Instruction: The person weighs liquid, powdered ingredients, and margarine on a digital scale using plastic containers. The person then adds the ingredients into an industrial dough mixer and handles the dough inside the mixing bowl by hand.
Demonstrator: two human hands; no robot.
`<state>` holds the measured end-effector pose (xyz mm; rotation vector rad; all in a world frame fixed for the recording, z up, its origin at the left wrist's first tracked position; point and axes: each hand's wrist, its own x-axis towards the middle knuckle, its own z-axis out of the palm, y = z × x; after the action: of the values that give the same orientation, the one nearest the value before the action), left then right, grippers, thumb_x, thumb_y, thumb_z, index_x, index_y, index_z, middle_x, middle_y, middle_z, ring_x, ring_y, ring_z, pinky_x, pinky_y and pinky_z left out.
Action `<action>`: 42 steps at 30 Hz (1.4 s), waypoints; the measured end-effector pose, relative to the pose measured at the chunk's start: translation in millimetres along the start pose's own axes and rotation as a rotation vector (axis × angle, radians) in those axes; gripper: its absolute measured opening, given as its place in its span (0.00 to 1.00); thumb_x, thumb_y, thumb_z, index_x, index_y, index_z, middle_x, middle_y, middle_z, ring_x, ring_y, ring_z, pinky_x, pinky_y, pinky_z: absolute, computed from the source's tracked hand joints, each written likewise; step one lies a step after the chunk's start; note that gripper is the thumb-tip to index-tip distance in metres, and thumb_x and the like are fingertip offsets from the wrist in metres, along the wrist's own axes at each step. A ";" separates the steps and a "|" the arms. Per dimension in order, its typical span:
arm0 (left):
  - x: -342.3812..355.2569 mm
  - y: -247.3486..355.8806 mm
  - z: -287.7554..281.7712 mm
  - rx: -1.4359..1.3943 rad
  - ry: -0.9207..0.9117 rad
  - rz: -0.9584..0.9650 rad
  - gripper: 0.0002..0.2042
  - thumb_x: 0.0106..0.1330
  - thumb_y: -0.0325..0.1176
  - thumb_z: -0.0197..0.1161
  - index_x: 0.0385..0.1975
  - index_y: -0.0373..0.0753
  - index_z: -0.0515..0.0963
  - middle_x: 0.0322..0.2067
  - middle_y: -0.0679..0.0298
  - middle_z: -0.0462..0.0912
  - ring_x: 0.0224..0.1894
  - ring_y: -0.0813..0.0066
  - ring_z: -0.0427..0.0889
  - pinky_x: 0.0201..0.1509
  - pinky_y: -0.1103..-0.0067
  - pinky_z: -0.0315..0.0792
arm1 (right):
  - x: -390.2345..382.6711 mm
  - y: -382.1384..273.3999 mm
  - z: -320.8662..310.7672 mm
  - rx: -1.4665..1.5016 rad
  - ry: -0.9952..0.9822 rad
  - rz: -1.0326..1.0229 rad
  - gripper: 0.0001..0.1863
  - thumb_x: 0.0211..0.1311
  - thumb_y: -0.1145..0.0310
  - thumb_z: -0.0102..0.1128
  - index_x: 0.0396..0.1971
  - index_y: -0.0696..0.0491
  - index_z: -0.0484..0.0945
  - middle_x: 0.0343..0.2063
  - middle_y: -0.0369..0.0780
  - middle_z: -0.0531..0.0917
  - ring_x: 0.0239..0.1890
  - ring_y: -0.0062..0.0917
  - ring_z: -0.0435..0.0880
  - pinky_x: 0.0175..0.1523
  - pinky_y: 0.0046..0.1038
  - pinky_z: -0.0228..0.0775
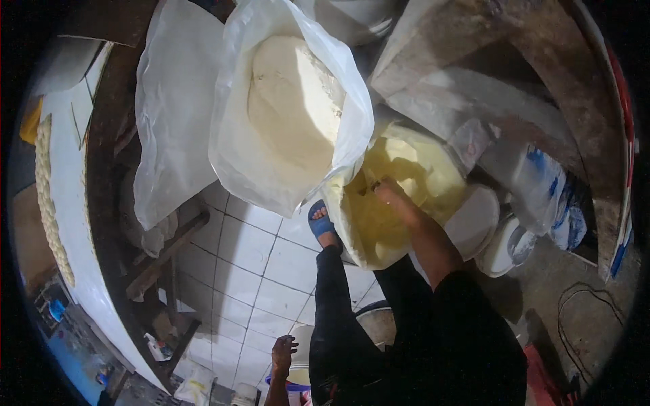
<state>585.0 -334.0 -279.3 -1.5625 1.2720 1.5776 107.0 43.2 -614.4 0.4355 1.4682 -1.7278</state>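
Observation:
My right hand reaches into a large plastic-lined container of soft, pale yellow fat, like margarine. Its fingers are closed, with a small dark edge by the fingertips; what they grip is hidden. My left hand hangs low beside my leg, fingers loosely bent and apart, holding nothing that shows. Just right of it stands a white bucket with a pale yellowish content. Beyond the fat and to its left, a big open plastic sack holds off-white flour.
White buckets or lids stand right of the fat. A wooden-framed table runs down the left, with a row of pale dough pieces on top. Tiled floor lies below. A thin cable loops at the lower right.

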 end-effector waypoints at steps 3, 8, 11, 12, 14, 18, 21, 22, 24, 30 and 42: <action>-58.1 -13.6 -30.5 0.086 0.158 0.029 0.13 0.67 0.32 0.58 0.49 0.34 0.72 0.45 0.57 0.79 0.42 0.64 0.82 0.41 0.73 0.78 | -4.9 -52.1 110.1 -1.118 -0.202 0.132 0.10 0.60 0.66 0.55 0.36 0.56 0.79 0.34 0.46 0.82 0.40 0.31 0.80 0.42 0.36 0.72; -40.7 -39.9 -41.0 0.035 0.131 0.040 0.15 0.68 0.38 0.58 0.48 0.36 0.75 0.41 0.59 0.82 0.39 0.70 0.84 0.40 0.75 0.79 | 3.4 -36.3 20.1 -2.170 -0.715 -0.510 0.20 0.66 0.60 0.50 0.53 0.53 0.76 0.55 0.46 0.76 0.54 0.38 0.75 0.57 0.35 0.68; -2.6 -41.5 -27.3 0.183 0.096 0.154 0.16 0.69 0.43 0.56 0.45 0.36 0.78 0.34 0.60 0.85 0.37 0.72 0.85 0.38 0.73 0.79 | 36.7 -33.0 -52.8 -1.988 -0.377 -0.556 0.17 0.66 0.58 0.49 0.44 0.53 0.80 0.44 0.43 0.83 0.45 0.38 0.82 0.52 0.41 0.71; -51.0 -43.6 -29.5 0.298 0.255 0.049 0.17 0.68 0.44 0.57 0.44 0.36 0.78 0.33 0.61 0.85 0.35 0.73 0.84 0.37 0.74 0.78 | 26.5 -34.6 78.3 -1.591 -0.199 0.168 0.19 0.66 0.55 0.49 0.43 0.52 0.81 0.44 0.43 0.83 0.47 0.36 0.82 0.52 0.39 0.71; -50.4 -5.5 -11.1 0.324 0.278 -0.006 0.18 0.68 0.47 0.56 0.44 0.37 0.78 0.35 0.60 0.84 0.35 0.74 0.83 0.36 0.75 0.76 | 14.4 -50.0 84.9 -1.562 0.161 0.310 0.20 0.65 0.53 0.49 0.43 0.52 0.81 0.44 0.44 0.83 0.46 0.38 0.82 0.51 0.41 0.72; -53.9 -23.1 -9.4 0.237 0.331 0.113 0.17 0.67 0.45 0.57 0.44 0.36 0.78 0.35 0.60 0.84 0.35 0.75 0.83 0.37 0.75 0.76 | 10.2 -48.3 120.1 -1.587 0.272 0.268 0.22 0.63 0.50 0.51 0.44 0.52 0.81 0.44 0.45 0.83 0.45 0.42 0.82 0.49 0.44 0.73; -54.5 -24.4 5.2 0.145 0.328 0.124 0.17 0.67 0.43 0.58 0.43 0.35 0.78 0.35 0.60 0.84 0.35 0.74 0.83 0.39 0.75 0.77 | 5.5 -52.2 124.4 -1.599 0.312 0.251 0.24 0.61 0.48 0.51 0.44 0.52 0.80 0.44 0.46 0.83 0.45 0.45 0.82 0.48 0.46 0.73; -56.4 -24.5 11.6 0.067 0.314 0.116 0.16 0.67 0.42 0.58 0.43 0.34 0.78 0.34 0.60 0.84 0.35 0.74 0.84 0.40 0.75 0.77 | 0.5 -51.9 121.8 -1.603 0.307 0.238 0.24 0.60 0.47 0.52 0.45 0.51 0.80 0.43 0.47 0.82 0.45 0.46 0.82 0.47 0.47 0.74; -56.8 -32.7 20.6 0.074 0.308 0.126 0.16 0.67 0.42 0.58 0.43 0.34 0.78 0.34 0.60 0.84 0.35 0.74 0.84 0.41 0.75 0.77 | -10.1 -55.5 102.8 -1.630 0.262 0.135 0.17 0.57 0.53 0.57 0.40 0.49 0.82 0.39 0.42 0.85 0.39 0.46 0.84 0.41 0.45 0.75; -71.4 -51.6 34.5 0.140 0.278 0.196 0.17 0.68 0.43 0.57 0.43 0.34 0.78 0.35 0.59 0.83 0.35 0.73 0.83 0.42 0.74 0.76 | -53.5 -71.0 70.4 -1.532 0.273 0.041 0.24 0.60 0.50 0.54 0.39 0.57 0.81 0.40 0.50 0.83 0.41 0.48 0.83 0.45 0.47 0.74; -131.2 -5.0 46.2 -0.032 0.181 0.261 0.15 0.70 0.39 0.56 0.48 0.35 0.74 0.42 0.58 0.81 0.41 0.69 0.82 0.43 0.74 0.75 | -225.0 -235.9 115.0 -1.427 0.393 -0.007 0.23 0.57 0.52 0.53 0.41 0.57 0.81 0.42 0.52 0.83 0.45 0.42 0.82 0.52 0.38 0.73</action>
<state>590.0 -262.0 -160.3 -1.6431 1.6119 1.6490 94.1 14.1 -270.3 -0.0392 2.5095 -0.2583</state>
